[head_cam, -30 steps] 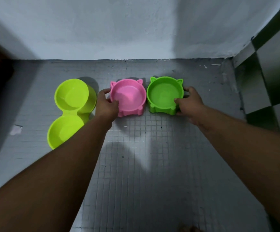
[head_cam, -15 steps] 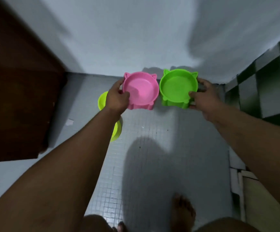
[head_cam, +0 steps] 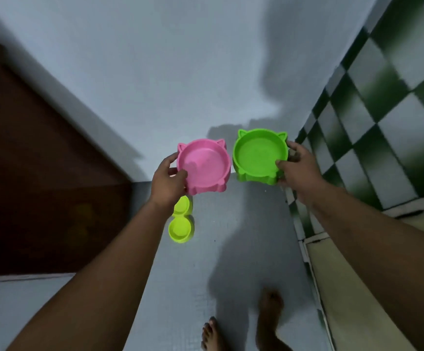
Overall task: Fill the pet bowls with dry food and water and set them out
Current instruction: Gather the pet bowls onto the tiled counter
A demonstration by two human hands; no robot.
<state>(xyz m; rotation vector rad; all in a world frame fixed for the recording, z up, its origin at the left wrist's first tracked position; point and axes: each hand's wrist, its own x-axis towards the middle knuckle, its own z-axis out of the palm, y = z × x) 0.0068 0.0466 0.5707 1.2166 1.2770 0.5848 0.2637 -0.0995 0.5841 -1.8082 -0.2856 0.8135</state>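
My left hand (head_cam: pixel 168 182) grips the left rim of a pink cat-eared bowl (head_cam: pixel 204 164), held up in the air. My right hand (head_cam: pixel 298 168) grips the right rim of a green cat-eared bowl (head_cam: pixel 259 154) beside it, also lifted. Both bowls are empty and nearly touch each other. A yellow-green double bowl (head_cam: pixel 180 225) lies far below on the grey tiled floor (head_cam: pixel 231 249), partly hidden behind my left hand.
A dark brown door (head_cam: pixel 36 173) stands at the left. A pale wall (head_cam: pixel 180 72) is ahead and a green-and-white checkered tile wall (head_cam: pixel 383 110) at the right. My bare feet (head_cam: pixel 269 315) stand on the floor at the bottom.
Both bowls have been lifted off the floor and carried up as I stood; the floor and the yellow-green double bowl now look much farther away.
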